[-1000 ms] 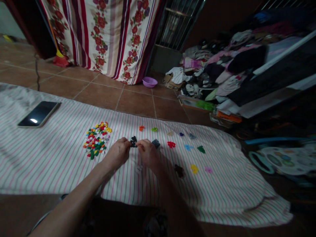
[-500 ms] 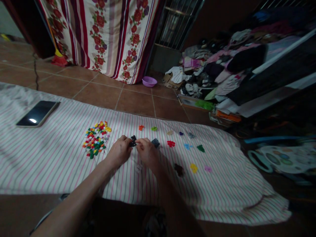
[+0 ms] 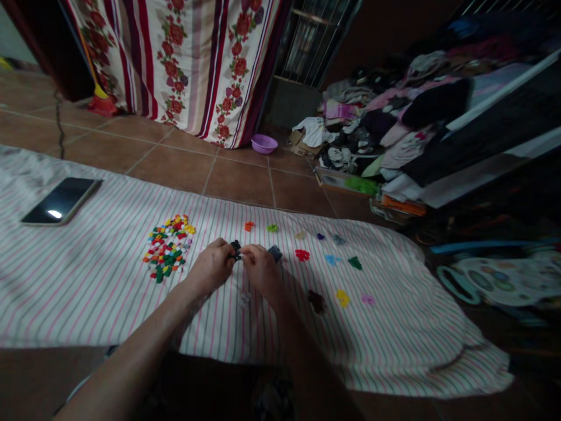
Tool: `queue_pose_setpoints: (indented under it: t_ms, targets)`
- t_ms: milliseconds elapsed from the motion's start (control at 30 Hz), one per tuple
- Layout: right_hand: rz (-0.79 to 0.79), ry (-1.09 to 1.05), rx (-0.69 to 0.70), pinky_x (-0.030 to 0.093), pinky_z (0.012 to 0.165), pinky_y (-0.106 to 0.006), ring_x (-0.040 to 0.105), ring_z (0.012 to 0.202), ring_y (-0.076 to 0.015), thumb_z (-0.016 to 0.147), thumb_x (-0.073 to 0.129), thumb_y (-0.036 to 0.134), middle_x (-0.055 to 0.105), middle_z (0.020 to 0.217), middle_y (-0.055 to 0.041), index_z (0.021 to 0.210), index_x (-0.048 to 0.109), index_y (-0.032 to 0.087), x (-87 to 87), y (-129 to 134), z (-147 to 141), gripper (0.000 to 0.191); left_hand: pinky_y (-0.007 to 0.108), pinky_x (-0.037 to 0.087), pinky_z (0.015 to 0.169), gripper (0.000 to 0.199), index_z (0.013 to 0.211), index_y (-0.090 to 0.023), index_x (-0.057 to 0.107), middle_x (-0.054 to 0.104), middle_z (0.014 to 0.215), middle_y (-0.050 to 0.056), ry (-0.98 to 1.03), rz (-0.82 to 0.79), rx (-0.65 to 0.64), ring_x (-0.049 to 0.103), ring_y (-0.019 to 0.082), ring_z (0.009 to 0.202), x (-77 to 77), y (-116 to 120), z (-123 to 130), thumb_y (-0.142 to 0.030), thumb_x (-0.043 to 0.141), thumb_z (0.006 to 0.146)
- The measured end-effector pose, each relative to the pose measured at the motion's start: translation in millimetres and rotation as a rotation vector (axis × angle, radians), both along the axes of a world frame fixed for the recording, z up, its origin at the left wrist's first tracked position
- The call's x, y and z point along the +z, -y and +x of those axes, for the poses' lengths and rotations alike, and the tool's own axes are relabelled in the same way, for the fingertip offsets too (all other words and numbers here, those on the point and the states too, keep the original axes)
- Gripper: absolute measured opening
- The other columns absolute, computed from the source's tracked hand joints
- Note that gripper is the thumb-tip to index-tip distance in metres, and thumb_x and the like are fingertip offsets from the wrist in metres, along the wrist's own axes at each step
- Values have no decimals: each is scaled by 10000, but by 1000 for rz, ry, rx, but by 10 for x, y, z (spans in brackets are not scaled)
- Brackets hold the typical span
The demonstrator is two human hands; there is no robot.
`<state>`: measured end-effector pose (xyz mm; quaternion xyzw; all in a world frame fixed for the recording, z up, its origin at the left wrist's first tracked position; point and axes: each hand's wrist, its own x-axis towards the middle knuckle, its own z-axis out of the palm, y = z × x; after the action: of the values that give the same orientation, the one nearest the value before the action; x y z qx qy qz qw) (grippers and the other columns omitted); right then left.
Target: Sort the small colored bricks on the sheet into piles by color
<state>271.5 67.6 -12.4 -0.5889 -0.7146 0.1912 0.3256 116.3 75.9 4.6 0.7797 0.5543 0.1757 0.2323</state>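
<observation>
My left hand (image 3: 214, 264) is closed, its fingertips against the left side of a small pile of black toy bricks (image 3: 235, 249) on the striped cloth. From the right, my right hand (image 3: 260, 266) pinches with thumb and forefinger at the edge of the same pile. Whatever sits between the fingertips is too small and dark to make out. Just beyond my right hand lies a dark grey-blue pile (image 3: 275, 252). Light grey pieces (image 3: 245, 299) rest below, between my wrists. A larger heap of mixed-colour bricks (image 3: 169, 248) spreads to the left of my left hand.
Small single-colour piles dot the cloth (image 3: 394, 327): orange (image 3: 249, 226), lime (image 3: 272, 228), red (image 3: 302, 255), light blue (image 3: 332, 259), green (image 3: 355, 263), brown (image 3: 315, 301), yellow (image 3: 342, 298), pink (image 3: 368, 299). A phone (image 3: 61, 202) lies at left. Beyond are a purple basin (image 3: 264, 144) and heaped clothes.
The view has shifted slightly. Both hands stay at the black pile, with only small movements of the fingers.
</observation>
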Motion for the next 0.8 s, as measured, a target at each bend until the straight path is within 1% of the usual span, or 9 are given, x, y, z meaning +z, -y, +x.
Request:
queue_pose_setpoints:
  t_ms: [100, 167, 300, 367, 467, 533, 600, 667, 800]
  targets:
    - [6, -10, -32, 490, 843, -339, 627, 901, -188, 798, 463, 55, 682, 929, -64, 943, 644, 184, -10, -10, -4, 266, 291, 498, 828, 220, 975, -162, 630, 590, 996, 68, 15, 22, 57, 614, 145, 859, -14, -18, -1, -196, 442, 867]
    - [17, 2, -33, 483, 878, -350, 621, 947, -194, 795, 447, 45, 679, 959, -73, 970, 646, 181, -15, -18, -6, 298, 291, 499, 826, 247, 1018, -160, 625, 591, 999, 71, 15, 35, 65, 615, 144, 859, -21, -30, -4, -209, 426, 881]
    - [11, 40, 11, 481, 874, -350, 615, 929, -194, 813, 416, 48, 670, 932, -74, 893, 650, 181, 4, -19, -3, 280, 292, 495, 853, 271, 970, -165, 644, 597, 973, 73, 16, 28, 22, 619, 147, 884, -3, -44, -10, -222, 389, 901]
    - [-8, 37, 14, 483, 869, -347, 618, 923, -194, 820, 406, 48, 669, 920, -70, 890, 644, 181, 21, -17, -4, 281, 302, 497, 844, 294, 976, -161, 644, 598, 975, 79, 30, 18, 37, 617, 152, 875, 8, -47, -12, -225, 364, 911]
    - [-29, 27, -21, 480, 894, -347, 620, 969, -196, 828, 404, 46, 673, 970, -78, 971, 641, 181, 38, -13, -21, 307, 310, 500, 820, 318, 1097, -170, 620, 593, 1024, 84, 48, 29, 75, 616, 154, 859, 0, -52, -7, -199, 374, 897]
    - [-34, 38, -40, 475, 923, -348, 615, 1012, -198, 830, 416, 46, 668, 1020, -86, 1022, 641, 186, 42, -8, -41, 328, 307, 498, 835, 333, 1138, -180, 608, 587, 1056, 83, 40, 40, 63, 618, 156, 879, -17, -55, 3, -166, 425, 860]
    - [-37, 56, -41, 472, 938, -347, 614, 1027, -198, 826, 428, 40, 662, 1046, -88, 1040, 645, 191, 46, -2, -60, 340, 303, 493, 862, 323, 1109, -172, 619, 583, 1056, 85, 19, 40, 39, 617, 161, 909, -26, -57, 13, -144, 453, 834]
    - [-30, 62, -34, 475, 937, -347, 616, 1018, -195, 825, 426, 33, 660, 1042, -87, 1028, 648, 192, 54, 3, -71, 340, 299, 489, 875, 292, 1067, -160, 628, 581, 1038, 86, 4, 34, 30, 615, 164, 926, -18, -57, 20, -144, 449, 837]
    - [-27, 40, -36, 482, 913, -347, 619, 981, -198, 832, 409, 32, 666, 979, -81, 964, 644, 193, 69, -6, -77, 314, 305, 492, 846, 244, 1020, -151, 620, 585, 1014, 87, -5, 9, 76, 616, 168, 897, 29, -52, 27, -171, 443, 854]
